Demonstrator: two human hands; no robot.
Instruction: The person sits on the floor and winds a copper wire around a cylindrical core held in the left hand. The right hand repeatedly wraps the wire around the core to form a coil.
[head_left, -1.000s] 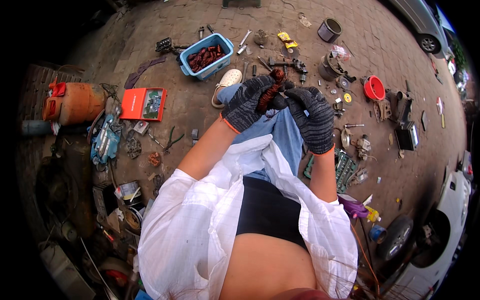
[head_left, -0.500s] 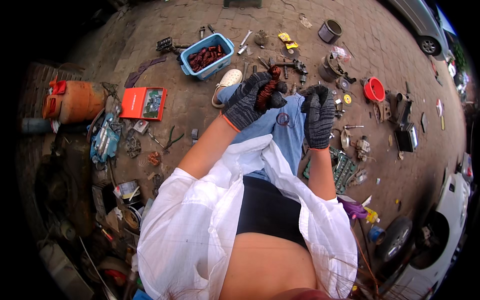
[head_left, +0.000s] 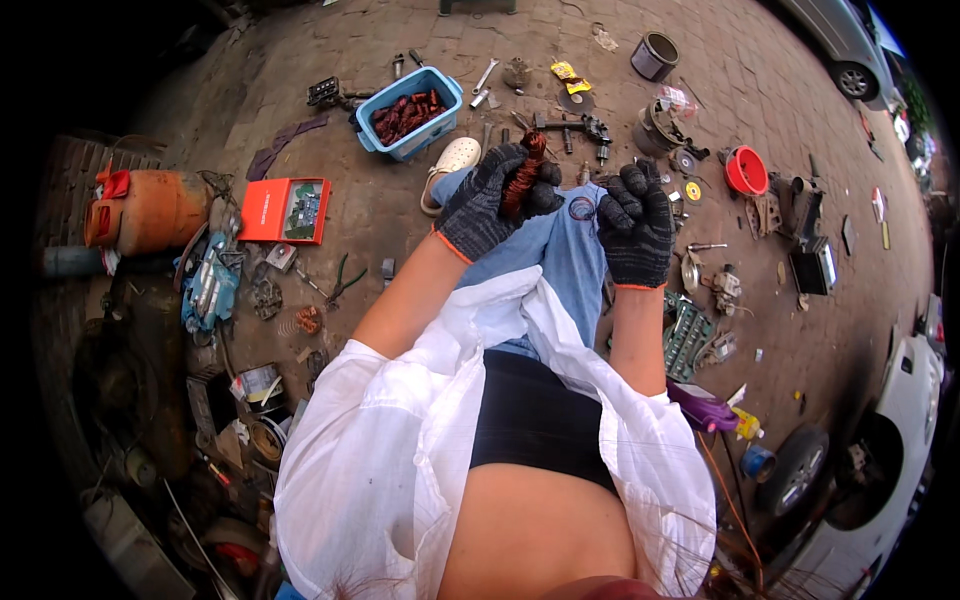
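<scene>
My left hand (head_left: 490, 203), in a dark grey knit glove with an orange cuff, is closed around a bundle of reddish-brown copper wire (head_left: 524, 180) that stands up out of the fist. A little to the right, my right hand (head_left: 637, 225) wears a matching glove, its fingers curled in; what they pinch is hidden. Between the two hands, close to the right one, a thin loop of wire (head_left: 581, 207) shows against my jeans. Beyond my left hand, a light blue plastic basket (head_left: 452, 90) holds many similar copper coils.
An open orange box (head_left: 262, 210) and an orange gas cylinder (head_left: 165, 207) are at the left, near green-handled pliers (head_left: 350, 277). A red bowl (head_left: 746, 172), metal cans and a green socket set (head_left: 688, 338) lie to the right. Loose metal parts surround my legs.
My right hand has turned, and its curled fingers now show more. The wire loop has shifted up and right. My left hand has tipped slightly left with the copper wire bundle.
</scene>
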